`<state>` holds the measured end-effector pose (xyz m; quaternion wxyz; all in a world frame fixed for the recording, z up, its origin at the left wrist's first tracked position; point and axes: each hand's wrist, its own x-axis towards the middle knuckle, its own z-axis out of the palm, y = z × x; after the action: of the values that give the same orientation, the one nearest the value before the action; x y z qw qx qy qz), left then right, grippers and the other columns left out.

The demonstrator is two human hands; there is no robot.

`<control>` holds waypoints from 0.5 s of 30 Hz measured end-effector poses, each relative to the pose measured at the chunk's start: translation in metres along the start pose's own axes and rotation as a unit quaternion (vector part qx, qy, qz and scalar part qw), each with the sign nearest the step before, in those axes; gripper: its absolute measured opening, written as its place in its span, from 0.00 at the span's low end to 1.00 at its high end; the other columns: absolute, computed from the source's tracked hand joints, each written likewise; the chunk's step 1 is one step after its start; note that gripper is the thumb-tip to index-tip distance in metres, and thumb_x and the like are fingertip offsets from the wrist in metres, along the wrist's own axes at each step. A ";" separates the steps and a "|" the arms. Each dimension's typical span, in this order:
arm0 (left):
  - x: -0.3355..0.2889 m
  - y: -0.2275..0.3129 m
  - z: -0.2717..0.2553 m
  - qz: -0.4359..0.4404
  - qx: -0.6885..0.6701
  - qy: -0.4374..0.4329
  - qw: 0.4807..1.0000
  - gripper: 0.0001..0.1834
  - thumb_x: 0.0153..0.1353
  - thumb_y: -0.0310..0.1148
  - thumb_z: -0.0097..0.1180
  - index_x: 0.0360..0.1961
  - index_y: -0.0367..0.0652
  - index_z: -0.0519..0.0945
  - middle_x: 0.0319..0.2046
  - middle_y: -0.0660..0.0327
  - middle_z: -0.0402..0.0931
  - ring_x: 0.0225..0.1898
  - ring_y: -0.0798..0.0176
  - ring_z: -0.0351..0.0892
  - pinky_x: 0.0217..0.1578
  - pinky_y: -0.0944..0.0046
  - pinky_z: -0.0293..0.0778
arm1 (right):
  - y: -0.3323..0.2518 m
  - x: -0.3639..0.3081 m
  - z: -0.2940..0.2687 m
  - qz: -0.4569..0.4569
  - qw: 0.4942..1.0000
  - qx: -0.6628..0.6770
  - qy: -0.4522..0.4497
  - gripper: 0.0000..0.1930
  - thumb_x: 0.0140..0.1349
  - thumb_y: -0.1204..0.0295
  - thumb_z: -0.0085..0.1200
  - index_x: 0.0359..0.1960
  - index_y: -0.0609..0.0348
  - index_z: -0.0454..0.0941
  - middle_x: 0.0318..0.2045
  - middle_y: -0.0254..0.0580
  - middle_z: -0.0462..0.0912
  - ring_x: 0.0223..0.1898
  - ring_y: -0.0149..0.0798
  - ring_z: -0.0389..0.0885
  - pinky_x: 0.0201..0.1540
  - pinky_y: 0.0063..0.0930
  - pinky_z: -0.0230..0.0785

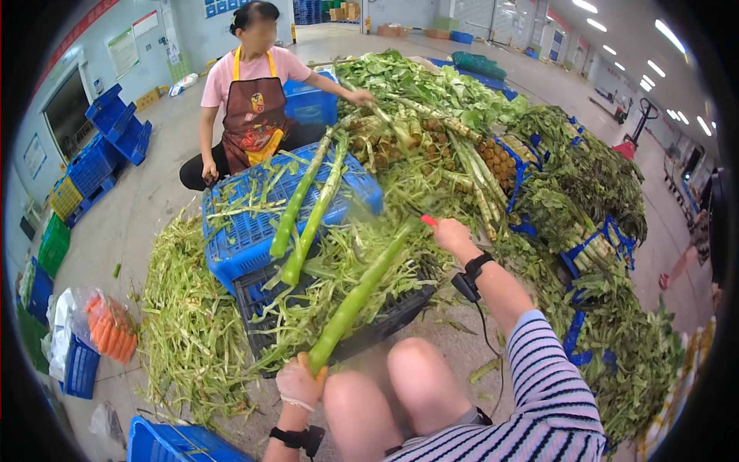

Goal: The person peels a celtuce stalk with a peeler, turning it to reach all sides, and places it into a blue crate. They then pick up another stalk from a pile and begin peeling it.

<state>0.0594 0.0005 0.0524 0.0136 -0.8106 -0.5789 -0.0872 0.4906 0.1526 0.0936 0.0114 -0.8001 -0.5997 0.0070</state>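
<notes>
Holding the long green stalk (362, 289) by its thick butt end, my left hand (300, 383) is closed around it low in the view, just above my knees. The stalk slants up and to the right over a dark crate (400, 312). My right hand (453, 235) meets its upper end, fingers curled shut on a small red-handled tool (429, 220) that I take for a peeler or knife, though its blade is too blurred to make out.

I judge the stalk stiff and fairly heavy for its width, wet and slick where the skin is stripped. The best hold looks to be the thick base, where my left hand already has it; the thin top would likely snap if bent.

Two more peeled stalks (308, 208) lie across a blue crate (254, 231) just beyond. Green peelings (188, 323) are heaped on the floor (138, 208) to the left, and a big pile of leafy untrimmed stalks (477, 131) fills the right side. A person in a pink shirt and brown apron (250, 108) sits past the blue crate, one arm reaching into the pile. A bag of carrots (112, 327) sits far left among more crates. The room looks like a wide warehouse with a concrete floor and ceiling strip lights.
</notes>
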 end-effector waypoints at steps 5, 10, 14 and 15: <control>0.004 -0.013 0.010 -0.020 -0.100 -0.076 0.992 0.24 0.49 0.51 0.55 0.34 0.39 0.70 0.23 0.50 0.75 0.25 0.47 0.77 0.27 0.51 0.73 | -0.043 -0.045 0.025 -0.146 0.978 0.148 0.011 0.13 0.61 0.64 0.40 0.37 0.59 0.74 0.27 0.54 0.80 0.30 0.55 0.79 0.33 0.45 0.72; 0.012 -0.021 0.013 -0.030 -0.131 -0.148 0.980 0.26 0.50 0.52 0.54 0.35 0.38 0.68 0.23 0.47 0.76 0.26 0.44 0.78 0.27 0.49 0.73 | -0.086 -0.113 0.045 -0.310 0.939 0.148 -0.019 0.11 0.58 0.67 0.44 0.41 0.54 0.72 0.21 0.49 0.79 0.23 0.50 0.79 0.24 0.42 0.71; 0.013 -0.019 -0.002 -0.044 -0.163 -0.174 0.970 0.26 0.50 0.52 0.53 0.37 0.39 0.66 0.24 0.45 0.77 0.27 0.43 0.78 0.28 0.49 0.73 | -0.070 -0.099 0.035 -0.241 0.963 0.118 -0.024 0.16 0.58 0.68 0.45 0.49 0.49 0.70 0.21 0.48 0.78 0.23 0.49 0.79 0.25 0.43 0.71; 0.012 -0.017 -0.001 -0.044 -0.164 -0.172 0.970 0.26 0.50 0.52 0.53 0.37 0.39 0.66 0.24 0.45 0.77 0.27 0.43 0.78 0.28 0.49 0.73 | -0.040 -0.072 0.039 -0.198 0.975 0.102 0.028 0.13 0.60 0.68 0.44 0.45 0.54 0.72 0.21 0.47 0.79 0.24 0.48 0.80 0.25 0.42 0.71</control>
<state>0.0470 0.0168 0.0536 -0.2226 -0.7785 -0.5855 -0.0407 0.4315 0.0952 0.0556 0.1110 -0.6603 -0.7415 0.0429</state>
